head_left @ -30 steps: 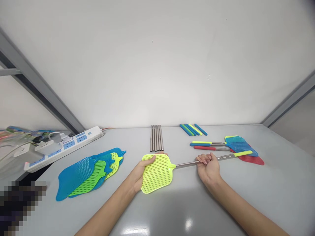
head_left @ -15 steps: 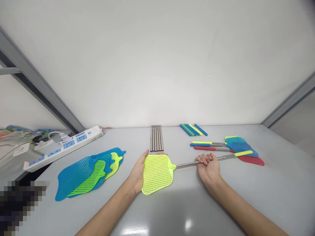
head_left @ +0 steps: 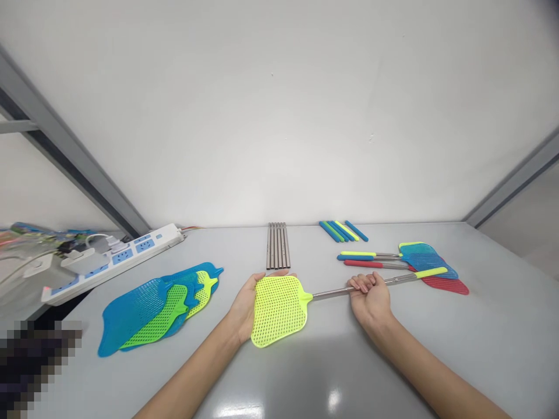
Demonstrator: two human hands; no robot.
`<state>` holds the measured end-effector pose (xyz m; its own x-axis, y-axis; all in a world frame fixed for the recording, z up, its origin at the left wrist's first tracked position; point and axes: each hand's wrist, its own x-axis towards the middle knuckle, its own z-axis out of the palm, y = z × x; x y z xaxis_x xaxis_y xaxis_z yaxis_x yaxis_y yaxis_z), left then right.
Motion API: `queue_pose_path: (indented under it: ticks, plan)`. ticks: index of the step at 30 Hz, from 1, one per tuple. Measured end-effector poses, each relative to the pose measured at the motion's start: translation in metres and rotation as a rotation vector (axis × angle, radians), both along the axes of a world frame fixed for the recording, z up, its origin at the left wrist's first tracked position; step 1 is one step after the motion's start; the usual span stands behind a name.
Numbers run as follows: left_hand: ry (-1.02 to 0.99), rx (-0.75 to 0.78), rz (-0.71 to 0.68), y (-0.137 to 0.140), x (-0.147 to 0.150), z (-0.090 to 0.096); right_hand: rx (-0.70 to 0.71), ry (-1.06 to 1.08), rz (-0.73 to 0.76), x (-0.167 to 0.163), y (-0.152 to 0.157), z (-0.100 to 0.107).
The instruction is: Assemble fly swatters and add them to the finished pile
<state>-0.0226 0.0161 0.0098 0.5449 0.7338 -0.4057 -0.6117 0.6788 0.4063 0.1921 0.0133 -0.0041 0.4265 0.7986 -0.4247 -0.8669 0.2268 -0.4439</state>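
A yellow fly swatter (head_left: 279, 311) with a metal rod and a yellow grip lies across both my hands. My left hand (head_left: 243, 308) holds the left edge of its mesh head, the fingers partly hidden behind it. Around the rod, my right hand (head_left: 370, 295) is closed with the palm turned up. Beyond the swatter's grip lie assembled fly swatters: a blue head (head_left: 425, 260) covers most of a yellow one, and a red head (head_left: 449, 285) is beneath. Loose swatter heads in blue (head_left: 131, 311), green and yellow overlap on the left.
Several metal rods (head_left: 278, 247) lie side by side near the wall. To their right are several coloured grips (head_left: 343, 231). A white power strip (head_left: 144, 247) with plugged-in adapters runs along the table's left edge, with cables and bags beyond it.
My left hand's fingertips have shifted slightly behind the yellow mesh head, and the head has tipped a little. My right hand keeps its hold on the rod.
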Motion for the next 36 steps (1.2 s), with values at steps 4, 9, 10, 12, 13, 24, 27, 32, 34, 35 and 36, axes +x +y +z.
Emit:
queue_pose_path:
  ticks: [4, 9, 10, 12, 13, 24, 27, 32, 34, 35, 36]
  plan:
    - [0.026, -0.015, -0.003, -0.0002, -0.0001, -0.0008, 0.007, -0.017, 0.007, 0.0004, 0.0006, -0.0012]
    - [0.024, 0.001, 0.011, 0.0008, -0.0005, -0.0001, 0.010, -0.036, 0.018, 0.0007, 0.0003, -0.0018]
    - [0.022, 0.004, 0.014, 0.0011, -0.0005, 0.0000, 0.010, -0.047, 0.023, 0.0008, 0.0003, -0.0020]
    - [0.024, 0.004, 0.019, 0.0012, -0.0003, 0.0000, 0.008, -0.072, 0.032, 0.0009, 0.0003, -0.0024]
    - [0.025, 0.004, 0.021, 0.0010, -0.0001, 0.0001, 0.007, -0.079, 0.035, 0.0010, 0.0003, -0.0025]
    - [0.028, -0.009, 0.033, -0.0006, 0.0005, 0.0038, -0.013, -0.148, 0.043, -0.0003, 0.0002, 0.0006]
    - [0.032, -0.007, 0.039, -0.0007, 0.0011, 0.0047, -0.012, -0.120, 0.040, -0.0001, 0.0003, 0.0005]
    - [0.063, -0.013, 0.072, -0.0001, 0.0020, 0.0054, -0.010, -0.069, 0.031, 0.0006, 0.0014, -0.0009]
    - [0.081, -0.022, 0.093, 0.0003, 0.0022, 0.0054, -0.014, -0.087, 0.036, 0.0008, 0.0018, -0.0015]
    - [0.092, -0.025, 0.101, 0.0005, 0.0023, 0.0055, -0.014, -0.099, 0.038, 0.0008, 0.0018, -0.0018]
    - [0.102, -0.024, 0.106, 0.0006, 0.0024, 0.0055, -0.012, -0.111, 0.039, 0.0008, 0.0018, -0.0021]
